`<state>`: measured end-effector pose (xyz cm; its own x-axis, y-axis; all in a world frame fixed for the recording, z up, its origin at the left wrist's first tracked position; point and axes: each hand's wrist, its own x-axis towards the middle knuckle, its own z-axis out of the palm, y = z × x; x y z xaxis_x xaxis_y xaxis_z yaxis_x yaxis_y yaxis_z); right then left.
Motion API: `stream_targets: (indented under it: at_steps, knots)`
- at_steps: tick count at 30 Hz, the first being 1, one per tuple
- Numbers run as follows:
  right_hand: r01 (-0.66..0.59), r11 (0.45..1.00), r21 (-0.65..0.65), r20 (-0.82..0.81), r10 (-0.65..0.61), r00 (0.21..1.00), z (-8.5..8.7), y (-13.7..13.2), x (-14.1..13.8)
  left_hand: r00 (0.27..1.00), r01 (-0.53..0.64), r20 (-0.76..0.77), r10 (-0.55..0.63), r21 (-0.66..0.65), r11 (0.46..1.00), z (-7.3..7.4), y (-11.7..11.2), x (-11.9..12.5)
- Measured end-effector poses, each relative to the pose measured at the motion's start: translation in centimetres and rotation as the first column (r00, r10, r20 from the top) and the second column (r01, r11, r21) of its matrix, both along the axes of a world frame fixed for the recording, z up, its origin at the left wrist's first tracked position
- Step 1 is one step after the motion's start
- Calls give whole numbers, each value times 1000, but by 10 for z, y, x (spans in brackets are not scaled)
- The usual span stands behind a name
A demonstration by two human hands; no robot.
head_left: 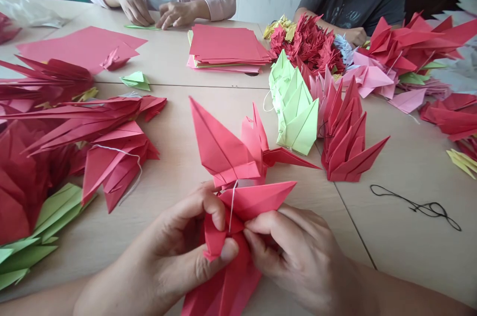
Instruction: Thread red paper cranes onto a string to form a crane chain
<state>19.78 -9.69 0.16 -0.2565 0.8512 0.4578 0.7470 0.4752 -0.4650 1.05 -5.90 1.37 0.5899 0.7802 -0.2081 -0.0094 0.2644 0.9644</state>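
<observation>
red paper cranes: matte folded sheets with sharp creases and pointed triangular wings, nested on a thin white thread. held over the near edge of the surface, mid-width.
left hand: closed, thumb and forefinger pinching a folded red tip.
right hand: closed, fingertips pinching the paper beside the thread, close against the left thumb.
green cranes: pale, nested in a row, mid-surface.
fanned red cranes: just beside the green row.
black cord: thin, looped, lying flat toward the right edge.
paper sheets: flat square stack, mostly red, toward the far edge.
crane heaps: red over green, along the left edge.
two other people sit at the far edge.
</observation>
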Motion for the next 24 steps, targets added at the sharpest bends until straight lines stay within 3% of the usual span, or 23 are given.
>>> stream_targets:
  at_steps: [6,10,18,21,24]
  knots:
    - [-35,999,2,22,35,999,-2,-2,1,994,-58,-88,63,50,997,1,-1,3]
    - [-21,1000,19,30,20,999,-2,-2,-1,996,-20,-86,18,-29,999,-2,-1,1]
    - [-36,999,5,27,36,999,1,-1,-2,977,-162,-139,160,-1,987,2,5,6]
    - [-38,999,8,22,37,999,2,-1,0,986,-143,-103,133,-100,985,0,6,4]
    - [-14,1000,2,12,14,1000,3,1,1,999,-42,-23,37,-253,966,-2,7,1]
